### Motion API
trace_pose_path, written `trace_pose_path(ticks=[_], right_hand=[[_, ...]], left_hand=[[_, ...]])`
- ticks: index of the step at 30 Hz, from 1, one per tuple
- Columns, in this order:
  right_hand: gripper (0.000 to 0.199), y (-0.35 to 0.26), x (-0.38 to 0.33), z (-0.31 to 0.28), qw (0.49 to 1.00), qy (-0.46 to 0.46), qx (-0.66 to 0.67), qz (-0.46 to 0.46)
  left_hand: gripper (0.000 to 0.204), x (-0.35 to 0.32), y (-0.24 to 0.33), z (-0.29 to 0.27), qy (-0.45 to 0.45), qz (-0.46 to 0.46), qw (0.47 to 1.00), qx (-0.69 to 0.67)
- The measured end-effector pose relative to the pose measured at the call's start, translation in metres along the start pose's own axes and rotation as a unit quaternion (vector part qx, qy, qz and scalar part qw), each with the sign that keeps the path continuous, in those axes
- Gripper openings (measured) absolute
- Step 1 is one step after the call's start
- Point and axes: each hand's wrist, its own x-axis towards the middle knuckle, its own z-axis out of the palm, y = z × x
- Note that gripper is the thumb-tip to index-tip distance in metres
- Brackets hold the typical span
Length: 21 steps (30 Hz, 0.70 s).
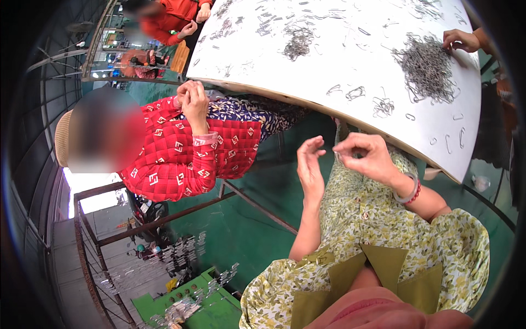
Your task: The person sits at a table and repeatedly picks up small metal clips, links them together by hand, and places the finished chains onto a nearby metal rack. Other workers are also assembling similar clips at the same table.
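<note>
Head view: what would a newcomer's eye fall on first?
Probably a neighbour's red patterned jacket at left. Next, the dense pile of bent metal wires toward the right of the white table across the top. Near the middle, the wearer's left hand and right hand are raised.

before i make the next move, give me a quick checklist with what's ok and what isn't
1. Left hand free of right hand: ok, a narrow gap shows between them.
2. Right hand's grip: cannot tell, thumb and finger curl together but anything between them is too small to make out.
3. Large wire pile on the table: ok.
4. Large pile free of other people: not ok, a co-worker's hand is at its edge.
5. Wire pieces gathered: not ok, many lie scattered.
</note>
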Motion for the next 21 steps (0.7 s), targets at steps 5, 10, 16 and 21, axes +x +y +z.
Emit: trace_pose_path(ticks=[5, 10, 16, 21], right_hand=[[0.017, 0.017, -0.01, 0.003, 0.999, -0.015, 0.029, 0.028], [0.016, 0.012, -0.008, 0.005, 0.996, -0.075, -0.037, -0.004], [0.019, 0.02, -0.01, -0.002, 0.997, -0.041, -0.062, -0.026], [0.019, 0.017, -0.01, 0.01, 0.997, -0.047, -0.06, -0.014]], left_hand=[[0.043, 0.118, -0.016, 0.016, -0.027, -0.057, 0.986, 0.156], [0.045, 0.236, -0.052, 0.061, -0.039, 0.026, 0.902, 0.429], [0.018, 0.258, -0.088, 0.101, -0.074, 0.129, 0.804, 0.576], [0.015, 0.233, -0.081, 0.065, -0.077, 0.145, 0.872, 0.462]])
